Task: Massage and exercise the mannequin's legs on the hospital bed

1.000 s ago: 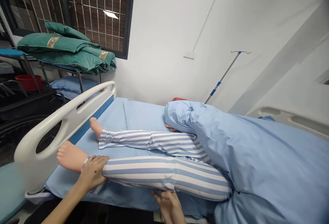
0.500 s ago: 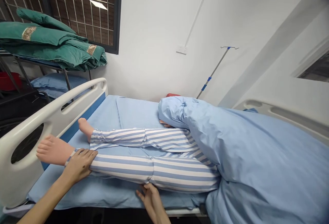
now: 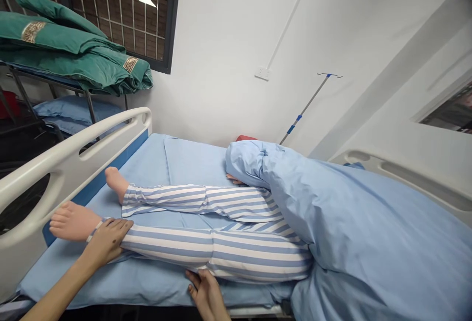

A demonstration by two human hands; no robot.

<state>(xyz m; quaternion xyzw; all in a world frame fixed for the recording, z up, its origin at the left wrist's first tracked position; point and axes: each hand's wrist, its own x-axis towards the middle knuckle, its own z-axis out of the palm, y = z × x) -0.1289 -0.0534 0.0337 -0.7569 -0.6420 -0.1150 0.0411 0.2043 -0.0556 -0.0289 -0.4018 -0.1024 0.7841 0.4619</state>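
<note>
On the bed lies a manikin with bare, smooth feet (image 3: 73, 221) and blue-and-white striped trousers (image 3: 165, 242), both legs stretched out. My left hand (image 3: 108, 239) is wrapped over the nearer leg just above the ankle, at the trouser cuff. Below the knee of that same leg, my right hand (image 3: 207, 294) rests palm up at the mattress side, fingers apart, its fingertips against the trouser's underside. A light blue quilt (image 3: 350, 218) covers the manikin from the hips upward. Part of a manikin hand (image 3: 234, 179) shows from under its edge.
A white footboard (image 3: 70, 151) borders the bed at left, and a headboard (image 3: 416, 178) stands at far right. Behind the bed are a drip pole (image 3: 306, 107) and a wall socket (image 3: 262, 73). Folded green covers (image 3: 77, 60) lie on a metal rack at upper left.
The whole view has shifted slightly. My left hand keeps its hold near the ankle. My right hand's fingers have spread a little beneath the knee. The legs lie as before.
</note>
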